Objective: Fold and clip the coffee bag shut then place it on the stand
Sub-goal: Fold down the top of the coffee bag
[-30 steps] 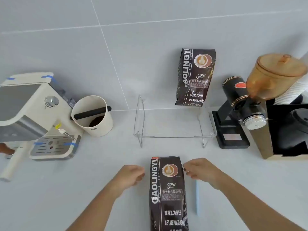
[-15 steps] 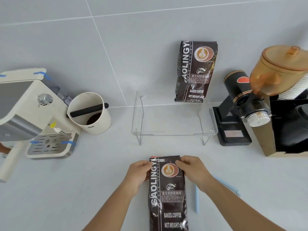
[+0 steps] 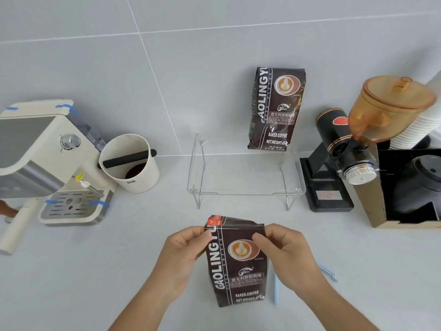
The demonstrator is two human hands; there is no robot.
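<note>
A dark brown coffee bag (image 3: 236,271) stands tilted up on the white counter in front of me. My left hand (image 3: 181,256) pinches its top left corner. My right hand (image 3: 286,254) pinches the top right corner. The bag's top edge is bent back, showing a red patch on the rear flap. A light blue clip (image 3: 276,290) lies on the counter just right of the bag, partly hidden by my right wrist. The clear acrylic stand (image 3: 245,187) sits behind the bag against the wall. A second, identical coffee bag (image 3: 276,108) stands upright at the stand's back right.
A cream espresso machine (image 3: 45,163) and a cream knock box (image 3: 130,163) stand at the left. A black grinder with an amber hopper (image 3: 362,144) and a box of black lids (image 3: 410,187) stand at the right. Another blue clip piece (image 3: 328,272) lies right of my forearm.
Both hands moved in from the counter to the bag's top corners. They have raised the bag from lying flat and bent its top edge backward.
</note>
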